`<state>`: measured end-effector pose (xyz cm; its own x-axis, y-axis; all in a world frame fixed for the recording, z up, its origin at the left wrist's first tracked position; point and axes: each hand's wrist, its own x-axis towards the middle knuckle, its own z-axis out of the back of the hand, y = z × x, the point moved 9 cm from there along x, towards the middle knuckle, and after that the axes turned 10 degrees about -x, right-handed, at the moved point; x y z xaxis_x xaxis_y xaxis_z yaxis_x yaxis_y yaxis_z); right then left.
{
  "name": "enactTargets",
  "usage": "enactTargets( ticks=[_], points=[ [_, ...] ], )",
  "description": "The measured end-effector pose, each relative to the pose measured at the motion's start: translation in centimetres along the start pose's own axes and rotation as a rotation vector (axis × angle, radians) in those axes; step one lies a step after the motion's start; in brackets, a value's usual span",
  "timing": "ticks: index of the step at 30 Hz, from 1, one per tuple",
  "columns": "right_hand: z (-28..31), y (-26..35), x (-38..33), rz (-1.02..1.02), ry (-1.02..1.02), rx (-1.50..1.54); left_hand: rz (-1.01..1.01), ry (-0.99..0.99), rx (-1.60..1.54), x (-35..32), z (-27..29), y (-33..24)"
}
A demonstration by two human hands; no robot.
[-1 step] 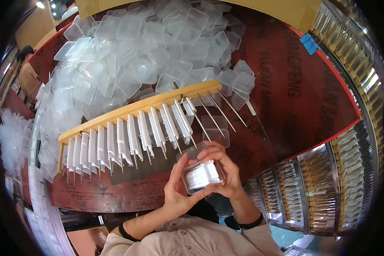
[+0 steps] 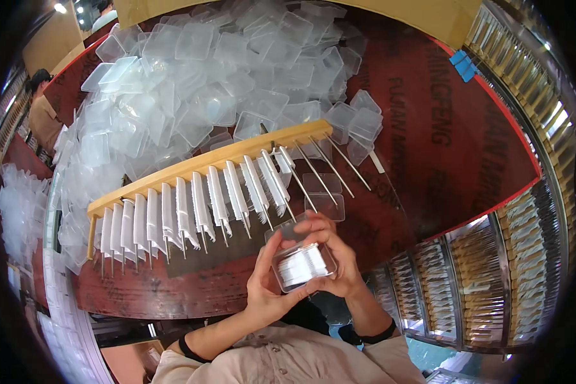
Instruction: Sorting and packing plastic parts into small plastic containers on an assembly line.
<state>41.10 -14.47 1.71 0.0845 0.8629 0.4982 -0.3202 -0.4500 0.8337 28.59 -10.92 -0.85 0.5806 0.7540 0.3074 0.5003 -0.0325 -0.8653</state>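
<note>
Between both hands, close to my body, is a small clear plastic box [image 2: 277, 276] with its lid [image 2: 293, 225] raised on the far side. A neat row of thin white pieces [image 2: 304, 264] fills it; their exact kind is too small to tell. My left hand [image 2: 267, 275] grips the box's left side, thumb along the near edge. My right hand [image 2: 340, 259] wraps the right side, its fingers reaching over by the lid. Just beyond stands a wooden rack [image 2: 217, 163] with metal rods, most of them carrying folded white strips [image 2: 182, 211]. Several rods [image 2: 329, 168] at its right end are bare.
A large heap of clear plastic boxes [image 2: 192, 70] covers the far left of the dark red table [image 2: 429, 141]. A blue clip [image 2: 463, 66] sits at the right edge. More loaded racks [image 2: 473, 281] stand at the right. Another person [image 2: 45, 118] is at the far left.
</note>
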Motion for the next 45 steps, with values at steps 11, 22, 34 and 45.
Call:
enactTargets(
  ticks=[11, 22, 34, 45],
  points=[
    [-0.4, -6.2, 8.2, -0.344, -0.106, 0.608, -0.017, 0.018, 0.256, -4.3, 5.8, -1.5],
    [-0.2, -6.9, 8.7, -0.130, -0.075, 0.897, 0.083, -0.028, 0.278, -6.2, 8.8, -2.5],
    [3.2, -0.1, 1.7, -0.149, -0.372, 0.432, 0.202, -0.016, 0.407, -7.5, 10.0, -2.5],
    [-14.0, 2.0, -0.4, -0.093, 0.424, -0.555, -0.001, 0.025, 0.889, -9.8, 10.3, -5.3]
  ],
)
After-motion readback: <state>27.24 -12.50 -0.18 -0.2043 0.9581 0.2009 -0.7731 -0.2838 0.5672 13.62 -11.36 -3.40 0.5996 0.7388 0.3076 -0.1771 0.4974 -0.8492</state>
